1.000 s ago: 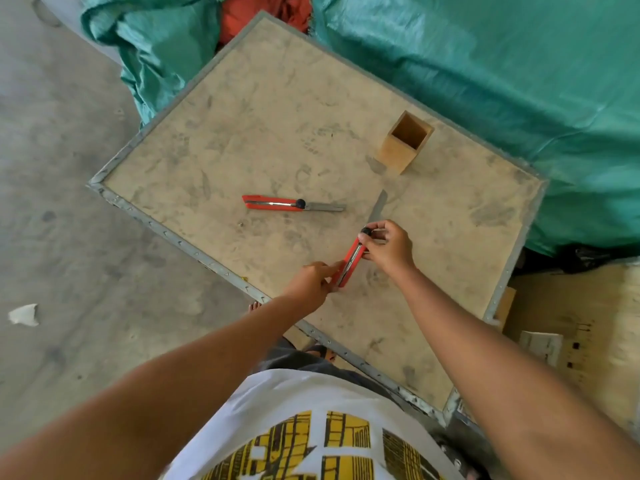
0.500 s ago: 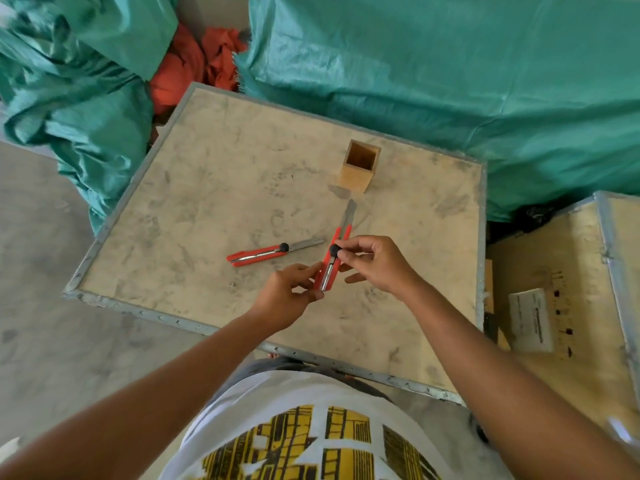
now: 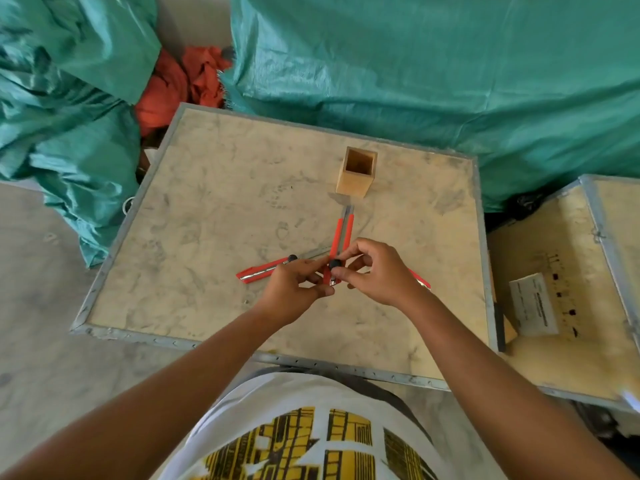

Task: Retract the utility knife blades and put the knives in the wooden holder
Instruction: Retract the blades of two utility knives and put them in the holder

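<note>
- Head view: both hands hold one red utility knife [image 3: 341,237] above the crate top [image 3: 214,216].
- The left hand [image 3: 294,289] pinches its back end; the right hand [image 3: 375,271] pinches the black slider [image 3: 335,264].
- A little blade shows, so pull the slider back slowly, fingers off the tip.
- The wooden holder [image 3: 356,174] waits just past the tip.
- Another red knife [image 3: 263,268] lies under the left hand, blade out.

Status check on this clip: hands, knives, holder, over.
Both hands, left and right, on one knife, blade tip showing. Second knife on table, blade out. Holder empty, path clear.
</note>
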`<state>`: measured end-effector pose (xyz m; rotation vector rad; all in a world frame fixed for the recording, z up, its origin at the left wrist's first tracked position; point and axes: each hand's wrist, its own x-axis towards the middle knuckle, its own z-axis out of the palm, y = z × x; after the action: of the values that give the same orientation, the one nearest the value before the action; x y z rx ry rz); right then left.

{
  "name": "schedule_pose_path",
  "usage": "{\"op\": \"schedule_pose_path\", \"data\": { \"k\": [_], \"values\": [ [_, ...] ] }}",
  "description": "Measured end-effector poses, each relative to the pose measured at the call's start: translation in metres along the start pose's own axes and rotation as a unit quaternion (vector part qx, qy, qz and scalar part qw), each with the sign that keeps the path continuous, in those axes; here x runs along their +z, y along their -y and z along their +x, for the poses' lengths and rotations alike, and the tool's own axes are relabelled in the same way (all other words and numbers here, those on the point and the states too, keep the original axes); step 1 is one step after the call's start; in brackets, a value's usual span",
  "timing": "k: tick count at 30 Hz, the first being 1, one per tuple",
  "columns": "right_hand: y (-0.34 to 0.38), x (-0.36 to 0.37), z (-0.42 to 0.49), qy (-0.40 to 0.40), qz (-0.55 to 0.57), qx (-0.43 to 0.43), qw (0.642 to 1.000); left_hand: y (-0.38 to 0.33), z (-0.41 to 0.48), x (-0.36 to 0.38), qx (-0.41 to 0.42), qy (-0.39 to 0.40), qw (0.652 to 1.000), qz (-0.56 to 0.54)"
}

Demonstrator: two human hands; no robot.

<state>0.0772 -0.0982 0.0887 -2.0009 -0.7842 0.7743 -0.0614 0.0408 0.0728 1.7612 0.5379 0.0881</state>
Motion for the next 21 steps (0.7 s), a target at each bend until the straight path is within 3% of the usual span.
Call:
{"op": "schedule_pose_path", "data": {
  "k": [6,11,15,21],
  "values": [
    [0.003,-0.002,-0.001,0.013,0.006,-0.016,1.0,-0.003,0.0,-0.004,0.013,-0.006,1.0,-0.006],
    [0.001,-0.005,-0.002,-0.044,-0.013,-0.03,0.999,-0.011,0.002,0.004,0.018,-0.004,1.0,-0.002],
    [-0.006,-0.018,-0.003,-0.014,0.024,-0.031,0.999,-0.019,0.005,0.013,0.014,-0.02,1.0,0.004],
    [-0.011,-0.036,0.003,-0.055,0.039,-0.04,0.997,-0.028,0.019,0.032,0.0,-0.036,0.999,0.01]
  ]
}}
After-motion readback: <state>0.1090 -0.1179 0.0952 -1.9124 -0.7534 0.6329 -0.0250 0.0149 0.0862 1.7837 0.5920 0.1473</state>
